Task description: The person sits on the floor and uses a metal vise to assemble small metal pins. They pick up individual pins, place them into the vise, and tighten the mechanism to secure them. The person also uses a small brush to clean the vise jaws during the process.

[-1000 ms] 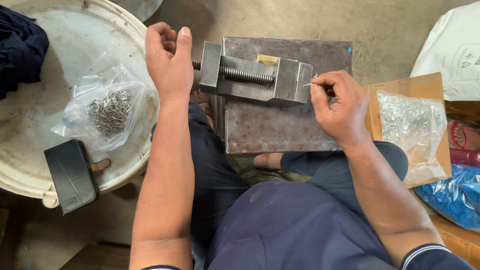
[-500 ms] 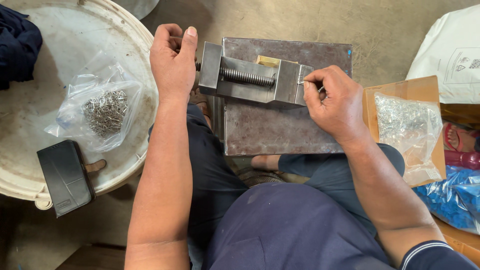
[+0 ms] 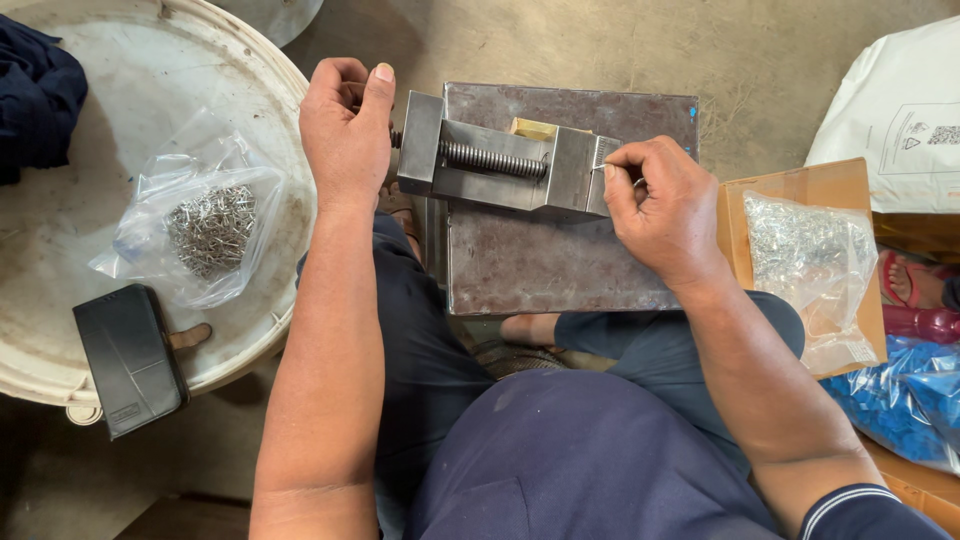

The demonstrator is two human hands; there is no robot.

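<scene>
Steel is what both hands are on. The left hand [image 3: 347, 135] is curled shut around the handle at the left end of a small vise [image 3: 505, 165], thumb pointing up; the handle itself is hidden inside the fist. The right hand [image 3: 665, 210] is pinched nearly closed at the vise's right end, thumb and forefinger holding a small thin metal piece [image 3: 602, 153] against the jaw; what kind of piece it is cannot be made out. The vise lies across the top of a dark metal block [image 3: 560, 255], its threaded screw bare between the two jaws. The block sits between the person's knees on a concrete floor.

To the left, a white round lid [image 3: 240, 330] bears a clear bag of small metal pins [image 3: 205, 228], a black case [image 3: 128, 360] at its near edge and a dark blue cloth [image 3: 35, 95] at its far edge. To the right, a cardboard box [image 3: 800, 185] holds another clear bag of pins [image 3: 810, 260], with a white sack [image 3: 900, 110] beyond it and blue plastic bags [image 3: 905, 400] nearer.
</scene>
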